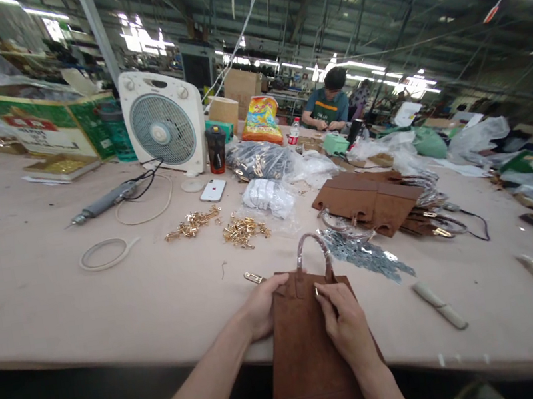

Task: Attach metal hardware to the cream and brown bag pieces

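Your left hand (262, 308)'s gripping the brown bag panel (300, 349)'s edge; your right hand (345, 322)'s pinching a little metal fitting (317, 292) against it, panel hanging over the table (200, 291) edge.

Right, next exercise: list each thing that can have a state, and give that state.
Brown handbag: handle raised
Left hand: gripping bag's edge
Right hand: fingers at small metal fitting
Box fan: upright, spinning unclear
iPhone: face down
Electric screwdriver: lying down
Soda bottle: upright, capped
Dark tumbler: upright

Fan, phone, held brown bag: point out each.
Fan (159, 133), head view, hub of its grille.
Phone (213, 192), head view, on its back.
Brown bag (298, 349), head view, panel below the handle.
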{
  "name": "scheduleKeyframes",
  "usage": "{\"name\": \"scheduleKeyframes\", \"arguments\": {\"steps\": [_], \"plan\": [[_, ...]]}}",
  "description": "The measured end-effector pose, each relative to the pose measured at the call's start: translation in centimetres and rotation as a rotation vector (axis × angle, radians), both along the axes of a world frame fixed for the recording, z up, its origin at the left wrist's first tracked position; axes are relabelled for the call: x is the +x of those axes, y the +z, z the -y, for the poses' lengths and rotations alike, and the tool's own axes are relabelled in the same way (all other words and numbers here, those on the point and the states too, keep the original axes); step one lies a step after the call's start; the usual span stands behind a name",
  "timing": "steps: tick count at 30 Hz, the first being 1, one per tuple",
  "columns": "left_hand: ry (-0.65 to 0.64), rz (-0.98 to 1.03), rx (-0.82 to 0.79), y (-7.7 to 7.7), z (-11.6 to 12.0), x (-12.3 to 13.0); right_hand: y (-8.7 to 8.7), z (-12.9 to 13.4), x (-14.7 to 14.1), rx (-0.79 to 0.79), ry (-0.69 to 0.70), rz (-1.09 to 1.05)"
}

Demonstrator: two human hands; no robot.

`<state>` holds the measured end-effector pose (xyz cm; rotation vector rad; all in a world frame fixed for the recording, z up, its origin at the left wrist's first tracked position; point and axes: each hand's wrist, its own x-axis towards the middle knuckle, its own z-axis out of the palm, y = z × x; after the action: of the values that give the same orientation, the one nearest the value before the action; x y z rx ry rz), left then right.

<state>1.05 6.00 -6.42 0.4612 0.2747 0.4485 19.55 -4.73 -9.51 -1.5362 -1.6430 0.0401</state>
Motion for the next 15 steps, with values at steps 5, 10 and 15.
{"name": "scheduleKeyframes", "arguments": {"steps": [5, 10, 15], "plan": [[-0.015, -0.014, 0.028, -0.1, 0.1, 0.0, 0.2, -0.1, -0.7, -0.002, -0.046, 0.032], [0.002, -0.035, 0.017, -0.1, 0.2, 0.1, 0.1, 0.0, -1.4, 0.033, -0.079, 0.089], [0.055, -0.092, -0.054, -0.5, 0.2, 0.2, -0.5, 0.1, -1.4, 0.012, -0.065, 0.155]]}}
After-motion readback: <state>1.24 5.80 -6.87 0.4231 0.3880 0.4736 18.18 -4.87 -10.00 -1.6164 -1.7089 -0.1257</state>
